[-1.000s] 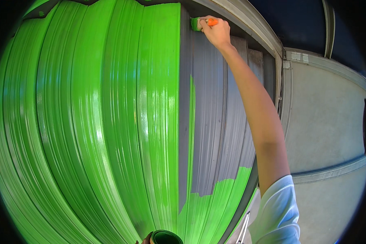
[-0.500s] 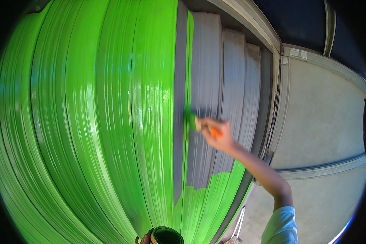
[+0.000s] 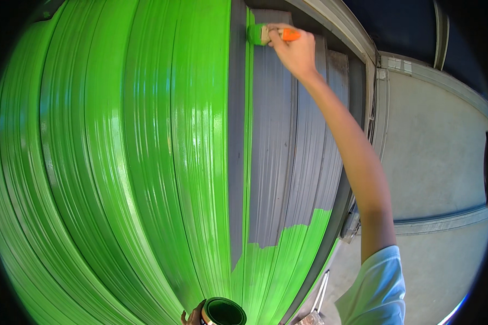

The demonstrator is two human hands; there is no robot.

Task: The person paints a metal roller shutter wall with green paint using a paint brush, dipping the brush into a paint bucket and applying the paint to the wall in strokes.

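Note:
My right hand point(image 3: 294, 47) grips a paintbrush point(image 3: 264, 34) with an orange handle. Its bristles are coated in green and touch the ribbed panel near the top, on a narrow green strip beside bare grey. At the lower edge my left hand point(image 3: 192, 317) holds an open paint can point(image 3: 224, 312), dark green inside; most of that hand is cut off. Bright green paint covers the ribbed panel point(image 3: 146, 135) across the left and along the lower right. The unpainted grey section point(image 3: 271, 135) lies right of the middle, under my right forearm.
A metal frame point(image 3: 370, 92) borders the panel on the right. Past it stands a pale grey wall point(image 3: 434, 141) with a horizontal rail point(image 3: 444, 221). A dark opening is at the top right. Low on the right, a thin white bar point(image 3: 322, 287) leans near a small block.
My right hand has moved up the panel with the paintbrush, from mid-height to near the top. My right arm is now stretched out further. The left hand and paint can stay nearly in place.

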